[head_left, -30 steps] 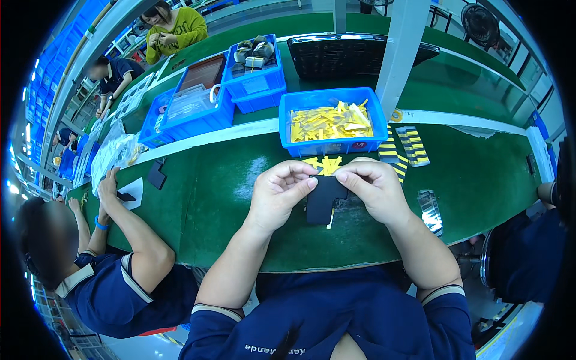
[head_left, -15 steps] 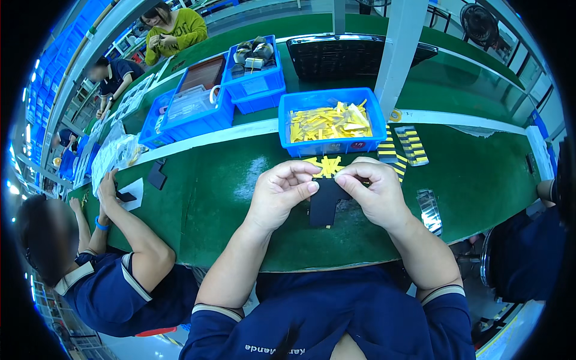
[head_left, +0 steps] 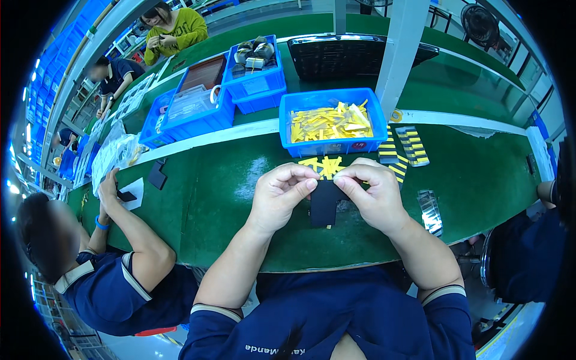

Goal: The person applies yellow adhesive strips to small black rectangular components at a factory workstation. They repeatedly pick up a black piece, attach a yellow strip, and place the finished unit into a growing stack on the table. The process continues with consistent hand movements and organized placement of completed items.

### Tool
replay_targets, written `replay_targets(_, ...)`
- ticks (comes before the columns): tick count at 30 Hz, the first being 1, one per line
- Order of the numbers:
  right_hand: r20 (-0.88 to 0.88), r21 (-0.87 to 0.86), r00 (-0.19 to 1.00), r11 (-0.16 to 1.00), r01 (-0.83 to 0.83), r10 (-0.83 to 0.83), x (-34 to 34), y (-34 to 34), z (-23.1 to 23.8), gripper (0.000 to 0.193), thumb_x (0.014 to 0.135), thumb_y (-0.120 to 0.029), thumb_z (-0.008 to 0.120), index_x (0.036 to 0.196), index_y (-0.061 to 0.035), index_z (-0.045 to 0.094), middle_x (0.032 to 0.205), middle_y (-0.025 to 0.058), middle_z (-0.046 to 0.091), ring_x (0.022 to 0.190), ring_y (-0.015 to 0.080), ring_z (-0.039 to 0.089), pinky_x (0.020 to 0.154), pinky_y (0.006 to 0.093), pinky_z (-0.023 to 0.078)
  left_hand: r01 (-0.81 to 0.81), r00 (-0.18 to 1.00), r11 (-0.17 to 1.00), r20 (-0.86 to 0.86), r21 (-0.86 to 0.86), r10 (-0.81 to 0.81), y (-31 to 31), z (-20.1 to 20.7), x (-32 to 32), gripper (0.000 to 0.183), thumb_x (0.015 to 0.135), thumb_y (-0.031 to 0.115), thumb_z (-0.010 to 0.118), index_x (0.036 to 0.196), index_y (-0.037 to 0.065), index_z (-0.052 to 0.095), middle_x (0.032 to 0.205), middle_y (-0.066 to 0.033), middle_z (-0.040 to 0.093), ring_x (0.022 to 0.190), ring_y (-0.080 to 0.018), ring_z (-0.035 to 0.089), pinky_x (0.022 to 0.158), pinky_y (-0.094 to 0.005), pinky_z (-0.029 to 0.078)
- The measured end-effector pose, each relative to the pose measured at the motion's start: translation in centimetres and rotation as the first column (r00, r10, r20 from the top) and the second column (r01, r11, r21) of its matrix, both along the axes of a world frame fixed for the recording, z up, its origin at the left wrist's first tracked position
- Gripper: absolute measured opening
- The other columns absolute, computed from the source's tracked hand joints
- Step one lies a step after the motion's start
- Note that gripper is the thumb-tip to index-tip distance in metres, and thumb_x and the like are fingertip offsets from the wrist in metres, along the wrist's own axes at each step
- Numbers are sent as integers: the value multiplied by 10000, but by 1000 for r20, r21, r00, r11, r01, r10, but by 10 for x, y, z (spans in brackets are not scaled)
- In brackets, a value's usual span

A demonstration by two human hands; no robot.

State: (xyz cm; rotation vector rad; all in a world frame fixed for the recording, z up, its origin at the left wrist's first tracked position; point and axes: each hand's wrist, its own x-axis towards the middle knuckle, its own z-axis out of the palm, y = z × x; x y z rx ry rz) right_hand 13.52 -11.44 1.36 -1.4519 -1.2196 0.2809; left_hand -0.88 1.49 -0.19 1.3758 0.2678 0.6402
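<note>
both hands meet over a flat black rectangular piece (head_left: 324, 203) at the near edge of the green counter (head_left: 228, 198). compared with a second ago the piece sits a little lower and more upright between them, and the fingertips have closed in on its top edge; half a second ago the look was almost the same, so the change is small, a fine adjustment rather than a new pick. judged from this, the work on the piece's upper edge is mid-way, not finished.

left hand (head_left: 281, 195): fingers curled, thumb and forefinger pinched at the top left corner of the black piece. right hand (head_left: 372, 195): likewise curled, thumb and forefinger pinching the top right edge, wrist angled inward. whether a yellow strip is held in the pinch cannot be told.

loose yellow strips (head_left: 323, 164) lie on the counter just beyond the hands, in front of a blue bin (head_left: 332, 123) heaped with more. striped yellow-black stacks (head_left: 413, 146) sit to the right. a co-worker's arm (head_left: 129, 225) rests on the counter at left.
</note>
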Motion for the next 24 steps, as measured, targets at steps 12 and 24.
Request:
replay_targets(12,-278,-80,956,990,-116,90,4,2,-3,145,832,-122,668,849,22,676,764,64,615,644,102,565,582,241,443,49,998,999,-33,23,-48,1,1,1,276,811,-30,670,1076,-15,598,1013,-66,626,931,-108,592,835,-242,494)
replay_targets(24,-255,-108,965,990,-92,62,6,2,-4,125,826,-99,651,845,23,675,775,63,614,648,98,568,588,239,446,-13,1000,997,-6,72,14,-2,-3,3,251,798,-49,672,1039,-17,610,984,-56,606,921,-106,575,817,-245,484)
